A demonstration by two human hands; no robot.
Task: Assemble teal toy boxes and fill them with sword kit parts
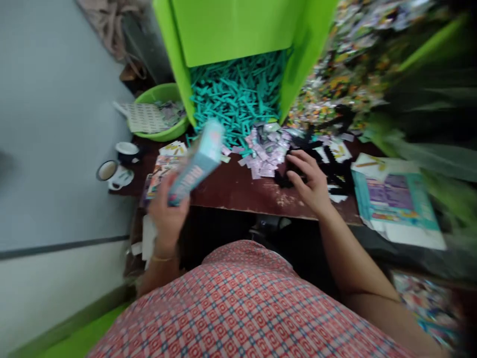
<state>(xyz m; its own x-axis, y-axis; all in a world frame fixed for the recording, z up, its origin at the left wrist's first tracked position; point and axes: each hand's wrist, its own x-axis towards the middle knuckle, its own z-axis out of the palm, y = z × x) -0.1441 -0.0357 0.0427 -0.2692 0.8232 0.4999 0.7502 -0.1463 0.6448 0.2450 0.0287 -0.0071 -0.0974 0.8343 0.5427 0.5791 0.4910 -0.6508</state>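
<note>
My left hand (169,211) is closed around the lower end of a light-blue printed box (201,161), held tilted above the table's left part and smeared by motion. My right hand (309,181) rests at the table, thumb and fingers bent and apart, with nothing visible in them. Just left of its fingertips lies a pile of small pale-purple packets (266,149). Several black pieces (335,171), too blurred to name, lie beside and behind that hand. Behind the packets, many turquoise stick-like pieces (238,99) spill from a bright green bin (238,30).
A green basin (160,134) with packets and a pale sheet stands left, near two enamel mugs (115,174). Printed cartons (164,169) lie under the left hand's side. A flattened carton (395,199) lies right. Colourful small packets (335,89) heap up behind on the right.
</note>
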